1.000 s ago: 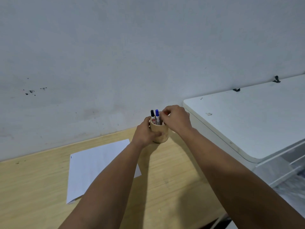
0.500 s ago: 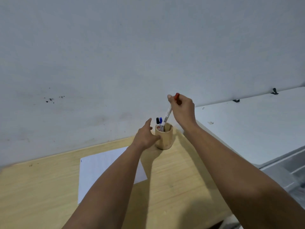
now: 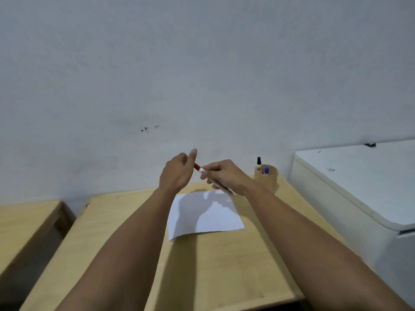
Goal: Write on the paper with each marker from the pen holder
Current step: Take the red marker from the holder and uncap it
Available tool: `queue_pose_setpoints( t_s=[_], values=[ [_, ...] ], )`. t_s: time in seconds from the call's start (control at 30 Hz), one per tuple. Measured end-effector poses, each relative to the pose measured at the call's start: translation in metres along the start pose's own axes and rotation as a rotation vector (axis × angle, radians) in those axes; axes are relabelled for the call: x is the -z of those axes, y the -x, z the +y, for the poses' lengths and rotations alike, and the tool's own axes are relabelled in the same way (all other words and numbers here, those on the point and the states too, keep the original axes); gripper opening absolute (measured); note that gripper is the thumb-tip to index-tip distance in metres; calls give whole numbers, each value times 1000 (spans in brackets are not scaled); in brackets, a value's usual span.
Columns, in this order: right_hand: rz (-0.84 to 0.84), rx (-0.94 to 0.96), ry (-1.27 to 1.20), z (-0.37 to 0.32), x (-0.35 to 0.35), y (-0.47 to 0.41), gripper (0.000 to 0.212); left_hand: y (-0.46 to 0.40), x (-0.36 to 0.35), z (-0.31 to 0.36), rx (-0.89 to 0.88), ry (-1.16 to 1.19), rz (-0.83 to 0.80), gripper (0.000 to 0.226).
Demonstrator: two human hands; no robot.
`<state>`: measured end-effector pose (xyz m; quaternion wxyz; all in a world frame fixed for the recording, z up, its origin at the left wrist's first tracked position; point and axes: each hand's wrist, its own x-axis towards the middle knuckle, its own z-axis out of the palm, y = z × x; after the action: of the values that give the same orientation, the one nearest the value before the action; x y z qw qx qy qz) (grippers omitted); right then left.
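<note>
Red marker [image 3: 200, 169] gripped in right hand [image 3: 225, 174] above paper [image 3: 215, 217], red cap seemingly pinched by left hand [image 3: 177, 173], black and blue markers left in holder [image 3: 268, 178], desk [image 3: 224, 265] beneath.

A red-capped marker [image 3: 200, 169] is held tilted above the white paper [image 3: 205, 215]; two markers stand in the wooden pen holder [image 3: 267, 178].

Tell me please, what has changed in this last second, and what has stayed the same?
The right hand pulled the red marker out of the pen holder and carried it over above the paper. The left hand let go of the holder and now grips the marker's red cap. The black and blue markers stayed in the holder; the paper is still blank.
</note>
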<state>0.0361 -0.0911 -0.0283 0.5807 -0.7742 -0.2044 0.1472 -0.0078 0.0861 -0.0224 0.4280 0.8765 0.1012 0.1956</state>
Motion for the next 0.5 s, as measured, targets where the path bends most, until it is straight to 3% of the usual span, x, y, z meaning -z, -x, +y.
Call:
queue_pose_setpoints(
  t_s=[0.13, 0.3, 0.43, 0.5],
  values=[
    [-95, 32, -25, 1, -42, -10, 18, 12, 32, -28, 34, -172, -22, 65],
    [-124, 98, -29, -3, -80, -24, 17, 7, 55, -57, 60, -105, 34, 58],
    [-91, 160, 143, 5, -87, -38, 10, -7, 69, -80, 200, -1, 199, 53],
    [-43, 122, 153, 20, -74, -44, 9, -13, 85, -100, 214, -126, 289, 57]
  ],
)
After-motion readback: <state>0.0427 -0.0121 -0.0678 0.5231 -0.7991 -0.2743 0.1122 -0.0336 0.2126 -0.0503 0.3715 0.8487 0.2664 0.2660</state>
